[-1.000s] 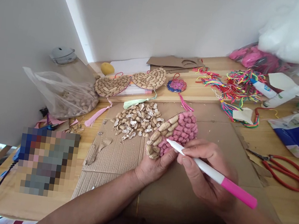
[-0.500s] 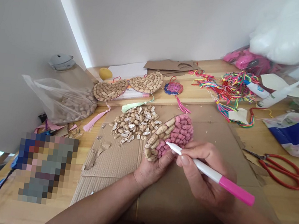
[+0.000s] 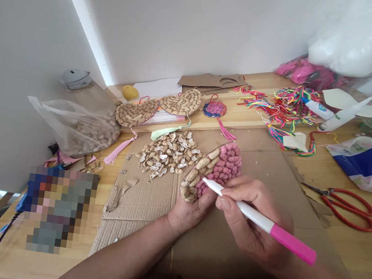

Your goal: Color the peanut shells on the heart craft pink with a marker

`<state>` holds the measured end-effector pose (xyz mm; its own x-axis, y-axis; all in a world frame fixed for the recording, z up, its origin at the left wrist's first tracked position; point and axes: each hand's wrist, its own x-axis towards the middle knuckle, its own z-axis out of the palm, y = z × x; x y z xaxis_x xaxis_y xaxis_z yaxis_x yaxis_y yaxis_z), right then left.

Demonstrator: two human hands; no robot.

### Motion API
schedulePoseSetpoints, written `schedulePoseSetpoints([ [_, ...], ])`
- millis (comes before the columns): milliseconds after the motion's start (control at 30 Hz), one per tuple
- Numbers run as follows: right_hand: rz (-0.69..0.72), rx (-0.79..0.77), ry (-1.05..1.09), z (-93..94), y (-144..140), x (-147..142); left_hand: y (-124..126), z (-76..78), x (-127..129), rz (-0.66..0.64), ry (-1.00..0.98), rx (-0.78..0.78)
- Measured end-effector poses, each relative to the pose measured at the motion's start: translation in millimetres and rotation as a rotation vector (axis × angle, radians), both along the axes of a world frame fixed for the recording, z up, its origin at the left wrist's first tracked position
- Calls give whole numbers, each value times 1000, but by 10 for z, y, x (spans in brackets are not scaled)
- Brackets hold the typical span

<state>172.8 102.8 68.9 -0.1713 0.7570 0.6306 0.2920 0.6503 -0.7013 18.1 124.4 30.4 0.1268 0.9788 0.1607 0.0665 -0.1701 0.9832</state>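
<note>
— Since a second ago the heart-shaped peanut-shell plaque, half coloured pink (image 3: 212, 170), has tilted a little more upright and the pen tip has slid down-left toward the pink shells at its lower edge. Camera drifted a bit too.

— Who's holding what?

— On my feed the left hand (image 3: 191, 210) is cupped under the plaque's lower end, fingers curled round it, lifting it off the brown corrugated cardboard sheet (image 3: 143, 198). The right hand (image 3: 252, 220) is closed in a writing grip on the white marker pen with pink cap (image 3: 258, 218), tip touching a shell.

— So colouring goes on?

— I'd judge so: the tan shells on the left side remain uncoloured. Loose peanut-shell halves (image 3: 168, 153) lie just behind, red-handled scissors (image 3: 347, 208) well to the right.
</note>
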Motion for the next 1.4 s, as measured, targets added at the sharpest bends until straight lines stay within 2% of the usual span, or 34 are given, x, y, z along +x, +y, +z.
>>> schedulePoseSetpoints([
  [133,-28,-25,9,39,6,3,-16,-13,-11,0,-2,40],
  [267,10,-86,24,72,1,-29,-14,-157,-41,24,12,18],
  [400,10,-133,14,91,-40,-63,-11,-256,-46,-23,2,33],
  [600,-149,-107,-7,188,-87,-98,-18,-132,-26,38,23,64],
  [800,-35,-131,81,212,-10,-121,-20,-180,-31,38,7,50],
  [900,-39,-152,90,189,17,-95,-20,-187,-31,-5,7,30],
  [1067,-63,-183,104,179,42,-26,-22,-182,-32,17,46,21],
  [1267,29,-282,202,178,66,-27,-33,-280,-77,12,69,21],
  [1400,13,-289,188,162,66,-30,-25,-221,-58,-5,57,31],
])
